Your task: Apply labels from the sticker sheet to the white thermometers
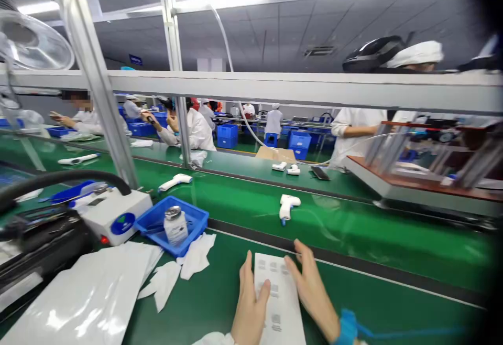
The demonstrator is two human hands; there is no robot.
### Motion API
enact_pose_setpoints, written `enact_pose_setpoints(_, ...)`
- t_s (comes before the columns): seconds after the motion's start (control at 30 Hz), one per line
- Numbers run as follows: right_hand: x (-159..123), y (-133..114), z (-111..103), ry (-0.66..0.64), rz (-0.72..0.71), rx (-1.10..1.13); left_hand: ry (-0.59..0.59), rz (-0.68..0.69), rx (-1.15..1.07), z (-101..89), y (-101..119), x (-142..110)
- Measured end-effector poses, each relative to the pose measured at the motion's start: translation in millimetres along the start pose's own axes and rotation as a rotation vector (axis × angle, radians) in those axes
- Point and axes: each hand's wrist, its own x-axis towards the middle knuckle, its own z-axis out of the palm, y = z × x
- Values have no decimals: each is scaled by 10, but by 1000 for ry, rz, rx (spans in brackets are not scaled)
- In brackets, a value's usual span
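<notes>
A white sheet (281, 303) printed with small grey blocks lies in front of me, possibly a stack of sheets; its lower end runs out of view. My left hand (250, 303) is at its left edge, thumb on top and fingers along the side. At the right edge is my right hand (312, 287), its thumb and fingers apart near the upper corner; whether it presses on the sheet I cannot tell. A blue band (348, 326) with a blue cord circles my right wrist. Beyond the hands, a white thermometer gun (288, 207) rests on the green conveyor belt (236, 198).
To the left stand a blue tray (157, 237) with a metal-capped bottle (175, 225), crumpled white wipes (198, 256), glossy white sheets (86, 292) and a white device (118, 214). Another white thermometer gun (175, 181) lies on the belt. A metal post (100, 77) rises at left. Co-workers sit beyond.
</notes>
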Motion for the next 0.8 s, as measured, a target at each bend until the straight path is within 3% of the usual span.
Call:
enact_pose_setpoints(0.07,-276,-18,109,-63,25,79,-10,5,57,85,-35,98)
enact_pose_setpoints(0.17,-411,-165,191,-58,37,42,0,33,168,156,-119,206)
enact_pose_setpoints(0.37,-243,-400,100,46,25,-128,10,28,311,108,-109,321)
enact_pose_setpoints(0.57,-234,-349,98,104,58,-210,-77,-14,514,54,212,250)
enact_pose_setpoints(0.8,-197,-323,96,138,52,-264,-155,51,472,69,221,373)
